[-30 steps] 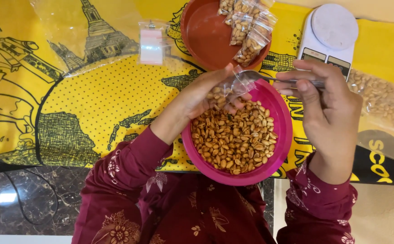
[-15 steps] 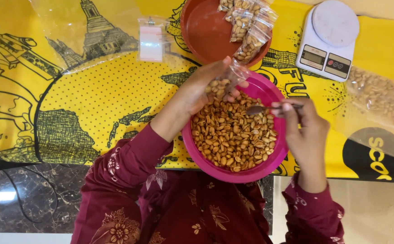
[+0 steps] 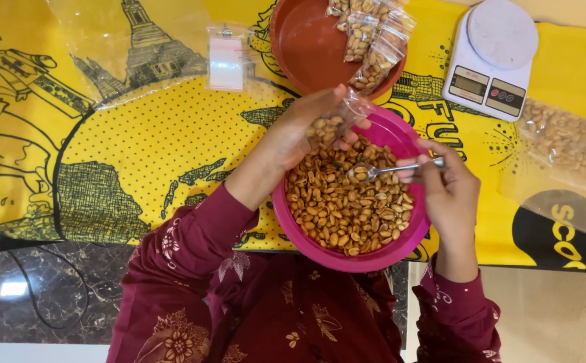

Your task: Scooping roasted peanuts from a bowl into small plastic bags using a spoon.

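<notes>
Your left hand [image 3: 293, 138] pinches a small clear bag [image 3: 336, 122], partly filled with peanuts, at the far rim of the pink bowl [image 3: 414, 228], fingers closed on the plastic. Your right hand [image 3: 449, 195] grips a metal spoon [image 3: 373, 171], its scoop lying in the peanuts [image 3: 343, 208] heaped in the bowl. Beyond it on the desk stand a brown dish [image 3: 303, 54] of filled bags and a white scale [image 3: 491, 57].

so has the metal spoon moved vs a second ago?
Yes. The metal spoon in the right hand dropped from the far rim of the pink plastic bowl into the roasted peanuts.
</notes>
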